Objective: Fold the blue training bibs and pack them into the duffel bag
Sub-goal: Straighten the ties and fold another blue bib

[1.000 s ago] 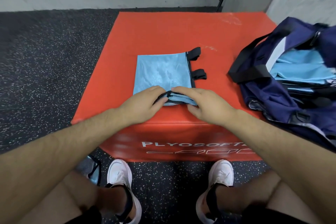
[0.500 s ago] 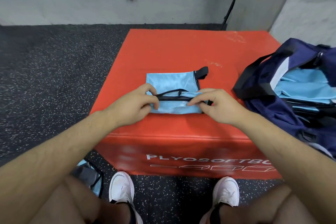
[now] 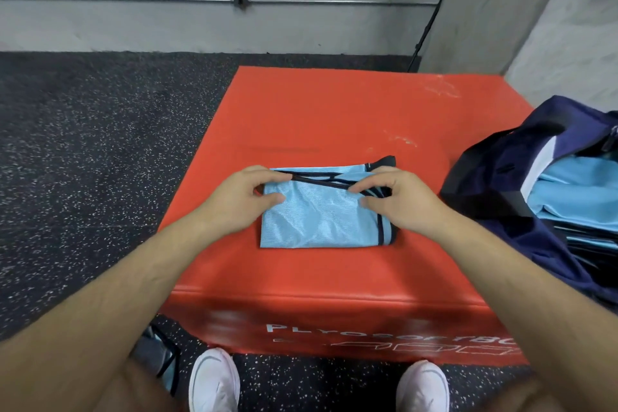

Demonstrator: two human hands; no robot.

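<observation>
A: Head view. We log the bib (image 3: 321, 221) folded flat on the box (image 3: 334, 110), long axis left to right, its black-trimmed end pointing right, toward the bag (image 3: 501, 211).
B: Hands?
A: We note the left hand (image 3: 247, 197) pinching the far edge at its left corner and the right hand (image 3: 398, 201) pinching the same edge at its right corner. The bib lies between them.
B: We record the bag near, apart from the bib.
</observation>
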